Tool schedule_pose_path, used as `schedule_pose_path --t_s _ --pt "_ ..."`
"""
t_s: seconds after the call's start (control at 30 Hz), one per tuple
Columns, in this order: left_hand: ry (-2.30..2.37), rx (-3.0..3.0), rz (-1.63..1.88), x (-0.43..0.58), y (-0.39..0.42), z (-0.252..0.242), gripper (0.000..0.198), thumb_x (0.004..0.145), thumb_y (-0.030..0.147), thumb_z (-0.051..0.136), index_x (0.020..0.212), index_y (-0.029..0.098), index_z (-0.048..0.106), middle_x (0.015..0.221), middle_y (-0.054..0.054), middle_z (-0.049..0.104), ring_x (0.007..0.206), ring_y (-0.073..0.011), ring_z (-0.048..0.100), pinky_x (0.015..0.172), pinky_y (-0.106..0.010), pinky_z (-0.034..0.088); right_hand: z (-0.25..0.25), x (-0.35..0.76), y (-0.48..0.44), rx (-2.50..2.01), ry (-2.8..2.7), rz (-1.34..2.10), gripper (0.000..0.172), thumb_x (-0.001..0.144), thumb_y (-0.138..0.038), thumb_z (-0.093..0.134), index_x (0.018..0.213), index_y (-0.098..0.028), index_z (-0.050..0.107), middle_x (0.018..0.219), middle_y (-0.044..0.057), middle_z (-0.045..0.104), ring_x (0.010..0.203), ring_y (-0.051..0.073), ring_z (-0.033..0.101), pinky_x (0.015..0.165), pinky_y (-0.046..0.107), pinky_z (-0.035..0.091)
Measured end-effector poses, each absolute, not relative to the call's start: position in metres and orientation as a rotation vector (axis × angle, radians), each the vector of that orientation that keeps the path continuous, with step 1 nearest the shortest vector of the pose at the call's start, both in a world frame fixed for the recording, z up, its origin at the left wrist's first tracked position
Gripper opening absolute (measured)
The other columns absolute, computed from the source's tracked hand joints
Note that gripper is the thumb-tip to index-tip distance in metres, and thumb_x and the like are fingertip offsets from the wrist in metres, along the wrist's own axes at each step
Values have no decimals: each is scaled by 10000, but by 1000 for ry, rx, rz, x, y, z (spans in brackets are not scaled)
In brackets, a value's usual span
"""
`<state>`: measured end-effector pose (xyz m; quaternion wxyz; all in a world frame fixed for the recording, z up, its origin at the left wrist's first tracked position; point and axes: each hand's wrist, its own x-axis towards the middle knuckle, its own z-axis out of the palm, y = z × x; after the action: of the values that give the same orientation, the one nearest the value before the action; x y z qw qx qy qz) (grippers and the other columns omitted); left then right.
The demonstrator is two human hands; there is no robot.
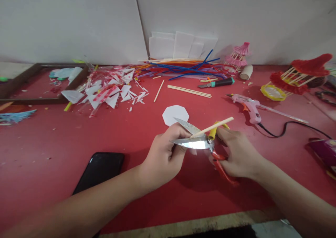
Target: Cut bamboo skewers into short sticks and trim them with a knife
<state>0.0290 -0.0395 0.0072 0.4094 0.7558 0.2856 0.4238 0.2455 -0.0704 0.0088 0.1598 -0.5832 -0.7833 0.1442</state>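
Note:
My right hand point(237, 154) is closed round the red handles of a pair of scissors point(195, 143), whose blades stand apart and point left. Between the blades runs a thin wooden stick point(222, 122), slanting up to the right. My left hand point(168, 152) pinches the stick's lower end close to the blades. A yellow pipe cleaner point(213, 132) shows by the scissors' pivot and the right fingers; how it is held is hidden. Just beyond the left hand, a white octagonal piece of card point(174, 114) lies on the red table.
Behind lie loose wooden sticks point(189, 91), a utility knife point(219, 83) and coloured pipe cleaners point(181, 69). To the right are a pink glue gun point(248, 106) with its cord and a red pagoda-like model point(291, 76). White paper scraps point(112, 99) and a black phone point(101, 171) are left.

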Motion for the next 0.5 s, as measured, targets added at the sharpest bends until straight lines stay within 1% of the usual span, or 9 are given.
schedule_pose_path --t_s 0.17,0.33,0.43,0.5 --pt "705 1904 1034 27 -40 6 243 818 -30 442 875 198 500 742 7 644 657 -104 629 597 -220 476 6 246 -73 -1698 -2221 405 294 644 -301 552 674 -254 264 602 -24 456 504 123 381 488 269 287" --pt "716 1867 1004 28 -39 6 222 844 -8 429 864 203 491 711 10 635 631 -108 614 572 -228 459 6 246 -72 -1681 -2244 418 287 637 -287 557 666 -251 274 593 -32 433 494 111 361 481 257 289" --pt "723 1811 1003 30 -38 8 177 886 44 420 847 203 489 713 4 623 652 -111 607 602 -238 463 10 245 -70 -1689 -2270 447 263 662 -278 574 689 -242 315 626 -21 473 514 117 397 491 256 308" --pt "737 1737 981 32 -36 10 140 922 114 419 842 199 496 672 10 595 616 -106 574 598 -241 451 13 245 -67 -1697 -2284 444 252 689 -302 603 725 -232 364 681 0 522 554 131 452 514 261 338"
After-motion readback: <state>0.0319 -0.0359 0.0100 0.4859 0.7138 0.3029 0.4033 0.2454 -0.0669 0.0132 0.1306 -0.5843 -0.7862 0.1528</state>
